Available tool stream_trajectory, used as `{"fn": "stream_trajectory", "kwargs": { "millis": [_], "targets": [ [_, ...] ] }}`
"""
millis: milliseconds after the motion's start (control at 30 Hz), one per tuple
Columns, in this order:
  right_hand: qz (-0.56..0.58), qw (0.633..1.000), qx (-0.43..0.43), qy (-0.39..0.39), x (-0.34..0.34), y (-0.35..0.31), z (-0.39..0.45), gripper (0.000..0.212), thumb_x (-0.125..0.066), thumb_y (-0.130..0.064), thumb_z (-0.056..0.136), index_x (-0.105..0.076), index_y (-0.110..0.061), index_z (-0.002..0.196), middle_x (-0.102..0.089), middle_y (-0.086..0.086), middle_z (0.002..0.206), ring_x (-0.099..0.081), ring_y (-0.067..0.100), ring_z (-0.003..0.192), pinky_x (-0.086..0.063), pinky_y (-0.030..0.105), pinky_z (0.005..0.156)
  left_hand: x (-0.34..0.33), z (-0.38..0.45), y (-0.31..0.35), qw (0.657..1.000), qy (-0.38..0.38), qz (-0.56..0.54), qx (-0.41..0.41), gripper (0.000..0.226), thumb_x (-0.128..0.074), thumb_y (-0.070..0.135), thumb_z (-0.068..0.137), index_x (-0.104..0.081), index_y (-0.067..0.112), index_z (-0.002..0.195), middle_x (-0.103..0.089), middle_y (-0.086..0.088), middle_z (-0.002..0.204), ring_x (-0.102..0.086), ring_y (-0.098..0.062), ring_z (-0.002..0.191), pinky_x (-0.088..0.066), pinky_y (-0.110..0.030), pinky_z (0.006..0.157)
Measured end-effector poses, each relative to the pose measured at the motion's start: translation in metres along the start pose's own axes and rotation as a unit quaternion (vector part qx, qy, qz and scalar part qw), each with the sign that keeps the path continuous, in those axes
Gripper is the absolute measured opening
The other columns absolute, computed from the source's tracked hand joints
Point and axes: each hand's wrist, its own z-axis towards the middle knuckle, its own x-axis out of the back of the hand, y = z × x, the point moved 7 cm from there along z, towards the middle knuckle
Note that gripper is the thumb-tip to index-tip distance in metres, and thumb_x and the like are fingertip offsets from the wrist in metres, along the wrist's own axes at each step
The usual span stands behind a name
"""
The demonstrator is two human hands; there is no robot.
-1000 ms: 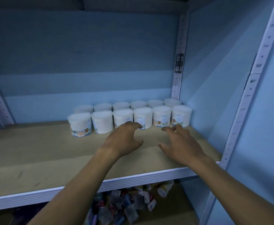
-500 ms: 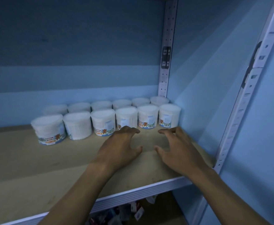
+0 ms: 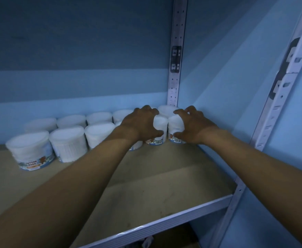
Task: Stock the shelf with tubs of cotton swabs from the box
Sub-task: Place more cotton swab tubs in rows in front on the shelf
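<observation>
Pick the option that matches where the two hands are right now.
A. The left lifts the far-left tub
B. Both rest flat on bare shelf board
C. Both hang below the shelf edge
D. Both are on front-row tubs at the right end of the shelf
D: the left hand and the right hand curl over front-row tubs at the right end of the shelf, beside the corner post.
</observation>
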Motion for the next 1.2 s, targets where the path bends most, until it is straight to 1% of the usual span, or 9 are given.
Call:
{"fn": "stream_trajectory", "kwargs": {
  "millis": [167,300,367,533,600,700,833,1067,1200],
  "targets": [
    [-0.019,0.999,0.013,-0.049,-0.002,0.004,0.028,0.098,-0.079,-0.052,0.076,-0.025,-0.029,0.155,-0.026,0.010,0.151,-0.032,0.035,0.139,-0.040,0.049,0.108,-0.014,0.029,-0.010,0.997,-0.063,0.039,0.018,0.087,-0.071,0.061,0.076,-0.037,0.024,0.147,-0.042,-0.005,0.145,-0.044,-0.028,0.131,-0.041,-0.044,0.106],
    [-0.037,0.996,0.011,-0.076,-0.010,0.007,0.045,0.107,-0.081,-0.058,0.070,-0.022,-0.031,0.156,-0.029,0.009,0.148,-0.036,0.035,0.137,-0.041,0.050,0.107,-0.027,0.044,-0.014,0.997,-0.074,0.030,0.018,0.089,-0.070,0.064,0.074,-0.039,0.023,0.146,-0.044,-0.005,0.147,-0.047,-0.026,0.131,-0.041,-0.042,0.107],
    [-0.036,0.996,0.009,-0.086,-0.015,0.008,0.051,0.109,-0.081,-0.060,0.069,-0.020,-0.032,0.156,-0.028,0.009,0.150,-0.037,0.035,0.137,-0.041,0.049,0.107,-0.034,0.048,-0.016,0.996,-0.080,0.029,0.018,0.091,-0.068,0.066,0.075,-0.036,0.024,0.148,-0.039,-0.005,0.152,-0.042,-0.026,0.136,-0.038,-0.044,0.110],
    [-0.038,0.995,0.009,-0.092,-0.029,0.009,0.054,0.100,-0.079,-0.057,0.072,-0.028,-0.027,0.153,-0.040,0.013,0.145,-0.048,0.035,0.128,-0.047,0.045,0.101,-0.049,0.049,-0.023,0.996,-0.068,0.047,0.025,0.083,-0.063,0.065,0.079,-0.036,0.027,0.148,-0.038,-0.005,0.152,-0.041,-0.028,0.137,-0.034,-0.049,0.111],
    [-0.046,0.996,0.013,-0.081,-0.031,0.011,0.055,0.094,-0.078,-0.055,0.074,-0.032,-0.026,0.150,-0.044,0.015,0.142,-0.050,0.036,0.125,-0.048,0.043,0.099,-0.048,0.048,-0.022,0.996,-0.050,0.070,0.018,0.075,-0.062,0.061,0.083,-0.039,0.028,0.146,-0.041,-0.005,0.150,-0.041,-0.028,0.137,-0.025,-0.052,0.116],
    [-0.053,0.996,0.015,-0.076,-0.028,0.011,0.054,0.091,-0.077,-0.050,0.079,-0.029,-0.028,0.153,-0.041,0.016,0.143,-0.046,0.037,0.129,-0.045,0.043,0.102,-0.043,0.044,-0.019,0.998,-0.037,0.057,0.009,0.070,-0.064,0.053,0.085,-0.043,0.026,0.146,-0.043,-0.004,0.150,-0.036,-0.023,0.140,-0.011,-0.051,0.120],
    [-0.065,0.993,0.019,-0.096,-0.023,0.007,0.049,0.095,-0.078,-0.048,0.078,-0.025,-0.032,0.155,-0.039,0.015,0.146,-0.043,0.035,0.133,-0.044,0.044,0.104,-0.035,0.041,-0.015,0.998,-0.035,0.057,0.000,0.067,-0.066,0.053,0.084,-0.046,0.026,0.142,-0.046,-0.001,0.149,-0.037,-0.021,0.140,-0.010,-0.046,0.121],
    [-0.080,0.990,0.031,-0.115,-0.017,0.004,0.030,0.099,-0.082,-0.035,0.075,-0.025,-0.028,0.156,-0.041,0.013,0.146,-0.049,0.032,0.129,-0.047,0.036,0.098,-0.022,0.026,0.002,0.994,-0.059,0.092,-0.027,0.068,-0.068,0.059,0.079,-0.051,0.029,0.137,-0.052,0.003,0.144,-0.042,-0.021,0.136,0.000,-0.050,0.122],
    [-0.077,0.987,0.030,-0.140,-0.013,0.001,0.016,0.099,-0.080,-0.026,0.077,-0.023,-0.030,0.157,-0.037,0.007,0.151,-0.046,0.027,0.133,-0.047,0.036,0.101,-0.015,0.013,0.012,0.992,-0.058,0.104,-0.038,0.068,-0.071,0.062,0.075,-0.054,0.030,0.133,-0.058,0.003,0.137,-0.046,-0.019,0.132,0.002,-0.049,0.121]
  ]
}}
